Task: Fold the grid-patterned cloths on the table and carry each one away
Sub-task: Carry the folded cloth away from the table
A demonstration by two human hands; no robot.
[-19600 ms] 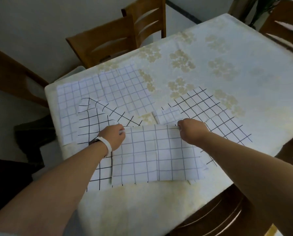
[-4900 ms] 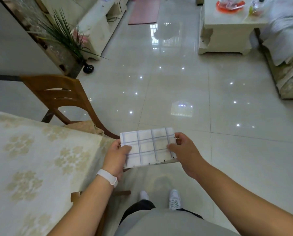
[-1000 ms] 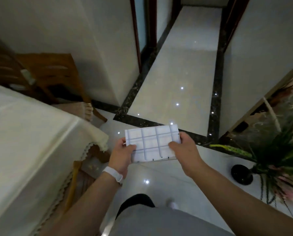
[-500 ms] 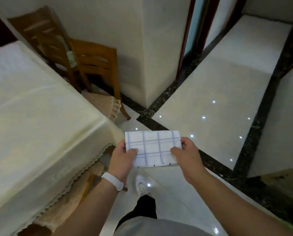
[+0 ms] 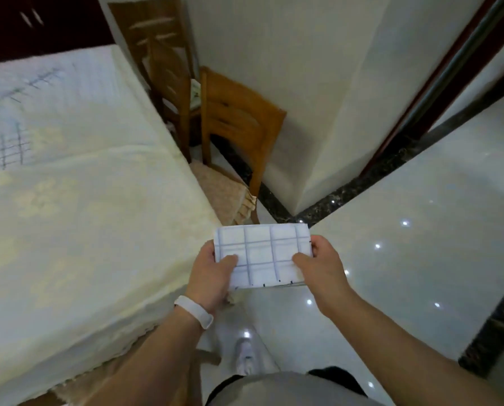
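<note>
- Held a folded grid-patterned cloth flat above the tiled floor, just right of the tabletop.
- Gripped its left edge with the left hand, thumb on top.
- Pinched its right edge with the right hand, thumb likewise on top.
- Saw more grid cloths, blurred, at the tabletop's far left.

A cream-draped table stands beside two wooden chairs near a white wall corner, on a glossy pale tile floor edged with dark speckled borders and dotted with light reflections.
</note>
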